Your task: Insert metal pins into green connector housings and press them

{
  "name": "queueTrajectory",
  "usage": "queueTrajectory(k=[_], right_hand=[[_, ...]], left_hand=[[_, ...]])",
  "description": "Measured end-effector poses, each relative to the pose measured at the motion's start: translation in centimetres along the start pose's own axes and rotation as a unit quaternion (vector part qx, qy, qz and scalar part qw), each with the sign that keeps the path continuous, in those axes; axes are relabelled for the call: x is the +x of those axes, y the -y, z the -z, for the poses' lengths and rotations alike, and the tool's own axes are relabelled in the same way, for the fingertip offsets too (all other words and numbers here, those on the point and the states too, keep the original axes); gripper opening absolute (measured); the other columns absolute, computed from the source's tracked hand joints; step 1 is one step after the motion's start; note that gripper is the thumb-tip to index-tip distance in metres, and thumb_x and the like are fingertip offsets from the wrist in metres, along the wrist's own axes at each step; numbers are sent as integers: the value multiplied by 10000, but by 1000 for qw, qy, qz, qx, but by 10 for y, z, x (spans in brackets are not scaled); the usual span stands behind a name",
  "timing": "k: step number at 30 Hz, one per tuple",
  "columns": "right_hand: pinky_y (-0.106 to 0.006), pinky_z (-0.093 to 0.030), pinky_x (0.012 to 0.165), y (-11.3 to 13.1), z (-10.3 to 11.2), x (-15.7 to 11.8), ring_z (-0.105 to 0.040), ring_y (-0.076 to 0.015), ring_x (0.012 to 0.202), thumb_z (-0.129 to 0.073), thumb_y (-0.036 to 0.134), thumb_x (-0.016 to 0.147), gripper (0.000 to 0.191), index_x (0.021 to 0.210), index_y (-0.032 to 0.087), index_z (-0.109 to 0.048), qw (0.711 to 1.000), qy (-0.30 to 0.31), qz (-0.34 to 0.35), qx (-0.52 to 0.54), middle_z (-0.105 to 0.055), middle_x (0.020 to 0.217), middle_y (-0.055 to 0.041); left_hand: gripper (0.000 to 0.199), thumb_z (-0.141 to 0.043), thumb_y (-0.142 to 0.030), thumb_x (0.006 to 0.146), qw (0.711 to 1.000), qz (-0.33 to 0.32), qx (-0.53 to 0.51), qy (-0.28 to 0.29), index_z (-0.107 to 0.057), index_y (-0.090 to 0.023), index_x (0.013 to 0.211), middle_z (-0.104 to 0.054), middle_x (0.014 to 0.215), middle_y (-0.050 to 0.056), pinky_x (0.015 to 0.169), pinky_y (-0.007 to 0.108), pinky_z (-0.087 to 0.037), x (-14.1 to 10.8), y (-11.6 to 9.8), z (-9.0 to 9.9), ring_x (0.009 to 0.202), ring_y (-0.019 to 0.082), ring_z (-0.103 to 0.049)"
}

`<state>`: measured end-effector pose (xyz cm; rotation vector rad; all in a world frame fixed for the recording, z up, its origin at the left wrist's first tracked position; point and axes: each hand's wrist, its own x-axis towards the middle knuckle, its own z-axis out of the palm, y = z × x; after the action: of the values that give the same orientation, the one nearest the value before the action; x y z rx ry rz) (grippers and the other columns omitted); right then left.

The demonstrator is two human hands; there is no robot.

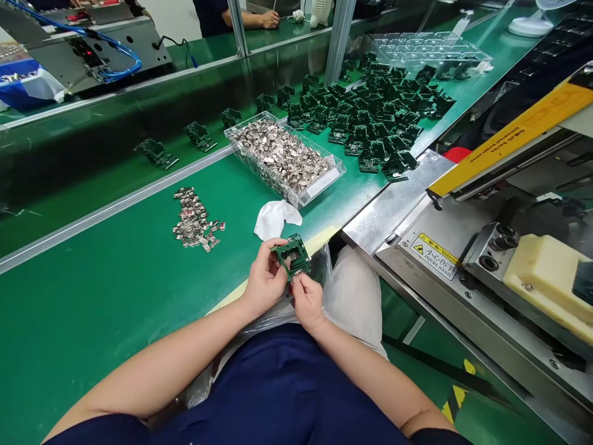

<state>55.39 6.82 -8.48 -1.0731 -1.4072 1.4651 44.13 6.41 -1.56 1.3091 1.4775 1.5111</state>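
Note:
A green circuit board with a rectangular opening is held over the table's front edge. My left hand grips its left side, the thumb near the opening. At the board's lower edge, my right hand has its fingers pinched together; whatever small part they may hold is hidden. Beyond the board lies a crumpled white cloth. A clear tray full of small metal parts stands behind that. To its left is a loose pile of similar metal parts.
Many green boards are heaped at the back right, near an empty-looking clear tray. A metal machine with a yellow arm stands at the right. Behind the glass partition are another machine and a person's hand.

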Motion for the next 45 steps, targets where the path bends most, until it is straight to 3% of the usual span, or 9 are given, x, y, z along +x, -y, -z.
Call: queueTrajectory(k=[4,8,11,14,20,27,36,42,45], right_hand=[[-254,-326,500,-13,10,6,-422,-128,503,-431,494,901,442,568,206,-464,998,29,-11,-48,-480,530,21],[-248,-353,463,-8,32,8,-493,-142,442,-564,392,842,357,542,201,-591,988,104,-24,-107,-565,490,10],[-257,-386,476,18,47,2,-535,-161,464,-667,322,781,219,587,221,-672,981,118,-16,-150,-615,512,6],[-281,-454,574,56,53,0,-609,-185,604,-657,304,832,129,752,229,-724,980,63,35,-184,-694,691,-20],[-304,-483,661,109,39,14,-603,-187,763,-579,205,898,152,929,244,-722,969,10,173,-178,-641,852,-45],[-308,-427,634,105,18,27,-527,-198,753,-626,216,840,81,813,245,-696,960,-23,185,-208,-542,794,-34],[-283,-387,565,110,19,29,-474,-174,677,-645,286,844,202,665,211,-590,964,-20,158,-214,-476,747,-21],[-240,-418,473,107,19,32,-507,-150,626,-747,367,756,297,762,215,-491,999,-15,9,-36,-485,759,5],[-268,-480,574,111,34,30,-569,-183,746,-727,337,788,259,948,217,-562,997,20,45,-60,-564,865,-28]], left_hand=[[298,-544,-244,888,1000,6,6,16,-477,-215,1178,-590,852,0,691,239,-456,0,4,1,691,112,-544],[283,-561,-278,884,1000,20,-3,-8,-489,-212,1150,-556,806,-5,656,237,-457,3,1,1,673,116,-528],[298,-585,-336,877,998,31,-48,-26,-487,-211,1129,-540,815,-4,627,231,-465,4,-4,1,671,112,-519],[327,-588,-367,879,993,54,-106,-21,-461,-217,1140,-529,843,-1,617,229,-489,2,-6,2,695,112,-521],[311,-547,-340,909,988,60,-144,10,-427,-229,1175,-531,817,-2,590,228,-487,0,-5,6,684,116,-530],[320,-509,-240,912,996,17,-82,31,-415,-219,1217,-587,850,23,656,257,-493,-1,-9,10,738,142,-581],[313,-477,-253,937,997,8,-65,43,-416,-233,1244,-620,900,38,675,266,-482,-7,-5,7,712,137,-570],[321,-492,-311,935,996,-9,-74,57,-439,-225,1240,-569,801,20,621,245,-472,-5,-7,12,663,129,-529],[350,-506,-341,927,995,11,-71,63,-449,-224,1252,-604,863,47,639,255,-490,-3,-9,13,714,149,-568]])
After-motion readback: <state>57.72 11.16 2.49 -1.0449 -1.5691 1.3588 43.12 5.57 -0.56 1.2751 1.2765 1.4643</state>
